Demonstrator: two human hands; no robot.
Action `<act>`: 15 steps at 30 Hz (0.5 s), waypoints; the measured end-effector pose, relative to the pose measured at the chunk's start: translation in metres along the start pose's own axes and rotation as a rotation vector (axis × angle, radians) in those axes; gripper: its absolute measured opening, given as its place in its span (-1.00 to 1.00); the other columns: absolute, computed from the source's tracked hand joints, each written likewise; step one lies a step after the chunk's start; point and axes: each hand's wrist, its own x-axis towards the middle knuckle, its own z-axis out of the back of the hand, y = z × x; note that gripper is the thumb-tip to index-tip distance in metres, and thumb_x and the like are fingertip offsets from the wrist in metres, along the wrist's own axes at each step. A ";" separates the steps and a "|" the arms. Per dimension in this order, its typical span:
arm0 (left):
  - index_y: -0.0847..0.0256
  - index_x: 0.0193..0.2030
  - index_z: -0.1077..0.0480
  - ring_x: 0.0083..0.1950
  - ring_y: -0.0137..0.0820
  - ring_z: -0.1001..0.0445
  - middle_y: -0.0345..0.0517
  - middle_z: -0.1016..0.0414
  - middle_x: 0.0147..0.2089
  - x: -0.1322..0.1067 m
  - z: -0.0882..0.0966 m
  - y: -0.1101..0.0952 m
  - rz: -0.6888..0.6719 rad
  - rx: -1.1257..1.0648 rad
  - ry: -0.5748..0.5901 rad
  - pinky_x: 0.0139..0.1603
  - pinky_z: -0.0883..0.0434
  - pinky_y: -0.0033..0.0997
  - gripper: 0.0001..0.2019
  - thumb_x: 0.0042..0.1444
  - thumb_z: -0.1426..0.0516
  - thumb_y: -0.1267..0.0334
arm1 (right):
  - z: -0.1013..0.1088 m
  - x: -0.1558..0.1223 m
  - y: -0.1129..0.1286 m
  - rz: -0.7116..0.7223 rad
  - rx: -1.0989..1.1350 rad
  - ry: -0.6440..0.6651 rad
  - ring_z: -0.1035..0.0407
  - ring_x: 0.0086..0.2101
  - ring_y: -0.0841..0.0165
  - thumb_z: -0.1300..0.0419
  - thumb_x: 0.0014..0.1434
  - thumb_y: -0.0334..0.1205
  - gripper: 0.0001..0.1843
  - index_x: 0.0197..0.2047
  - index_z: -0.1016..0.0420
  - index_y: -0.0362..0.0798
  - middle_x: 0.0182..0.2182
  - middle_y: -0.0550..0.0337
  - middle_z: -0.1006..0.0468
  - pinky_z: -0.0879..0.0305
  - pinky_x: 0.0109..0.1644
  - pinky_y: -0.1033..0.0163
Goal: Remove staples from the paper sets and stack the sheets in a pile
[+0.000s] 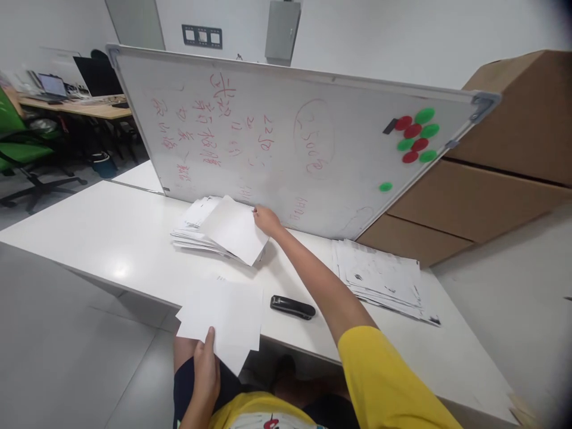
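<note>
My left hand (206,366) is closed on a few loose white sheets (227,316), the thumb lying on top, and they fan out over the table's front edge. Farther off, my right hand (267,221) pinches the corner of a white sheet (239,229) at the top of a stack of papers (192,232), close to the whiteboard. That sheet lies askew on the stack, its near corner sticking out past the pile. Between my two arms a black stapler (292,307) rests on the table, touched by neither hand.
Behind the stack a whiteboard (277,149) with red writing and round magnets leans over the white table (111,232). Another paper pile (384,277) with dark marks lies to the right. Cardboard boxes (496,196) stand behind it. A green chair (22,137) is at far left.
</note>
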 end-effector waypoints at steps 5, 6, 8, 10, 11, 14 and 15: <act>0.23 0.01 -0.37 0.02 -0.12 -0.50 0.05 -0.56 -0.10 -0.011 0.007 -0.005 -0.128 0.082 -0.044 0.02 -0.47 -0.21 -0.38 -0.09 -0.24 -0.17 | -0.008 -0.051 0.000 0.067 0.051 -0.162 -0.32 0.06 0.16 -0.02 0.30 -0.20 -0.70 0.05 -0.33 -0.11 0.01 -0.07 -0.50 0.10 0.28 -0.04; 0.23 0.03 -0.37 -0.01 -0.10 -0.51 0.04 -0.57 -0.14 -0.014 0.009 -0.007 -0.138 0.101 -0.042 -0.02 -0.48 -0.21 -0.33 -0.12 -0.23 -0.22 | -0.009 -0.079 -0.004 0.086 0.135 -0.188 -0.31 0.07 0.17 -0.04 0.28 -0.16 -0.70 0.04 -0.35 -0.06 0.01 -0.02 -0.51 0.10 0.30 -0.04; 0.24 0.04 -0.36 -0.07 -0.08 -0.53 0.03 -0.59 -0.22 -0.021 0.011 -0.008 -0.137 0.141 -0.043 -0.09 -0.50 -0.20 -0.26 -0.16 -0.21 -0.29 | -0.013 -0.150 -0.012 0.046 0.346 -0.203 -0.31 0.09 0.18 -0.04 0.27 -0.07 -0.67 0.04 -0.39 0.00 0.04 0.04 -0.50 -0.04 0.26 0.01; 0.23 0.01 -0.39 -0.13 -0.06 -0.54 0.02 -0.59 -0.28 -0.029 0.012 -0.005 -0.136 0.157 -0.040 -0.14 -0.50 -0.18 -0.20 -0.23 -0.18 -0.37 | -0.019 -0.230 -0.024 -0.143 0.525 -0.203 -0.33 0.08 0.16 -0.05 0.24 0.05 -0.63 -0.01 -0.45 0.04 0.02 0.04 -0.52 -0.17 0.20 0.03; 0.22 -0.01 -0.40 -0.15 -0.05 -0.54 0.01 -0.59 -0.31 -0.032 0.011 -0.001 -0.136 0.149 -0.032 -0.15 -0.51 -0.17 -0.18 -0.28 -0.18 -0.41 | -0.023 -0.269 -0.032 -0.264 0.603 -0.174 -0.35 0.07 0.13 -0.10 0.20 0.11 -0.60 -0.04 -0.48 0.06 0.00 0.04 -0.54 -0.20 0.19 0.03; 0.21 -0.14 -0.45 -0.17 -0.01 -0.53 0.04 -0.59 -0.33 -0.041 0.001 0.019 -0.088 0.140 0.055 -0.15 -0.50 -0.11 -0.16 -0.46 -0.23 -0.43 | -0.030 -0.364 -0.062 -0.554 0.915 -0.002 -0.37 0.08 0.09 -0.20 0.04 0.26 -0.46 -0.03 -0.53 0.11 0.04 0.05 -0.54 -0.29 0.15 0.04; 0.22 -0.20 -0.46 -0.18 0.00 -0.53 0.06 -0.58 -0.34 -0.043 -0.006 0.026 -0.059 0.163 0.123 -0.15 -0.50 -0.09 -0.19 -0.49 -0.25 -0.41 | -0.029 -0.385 -0.073 -0.604 1.028 0.005 -0.37 0.09 0.09 -0.19 0.01 0.32 -0.39 0.00 -0.52 0.13 0.06 0.05 -0.52 -0.32 0.13 0.04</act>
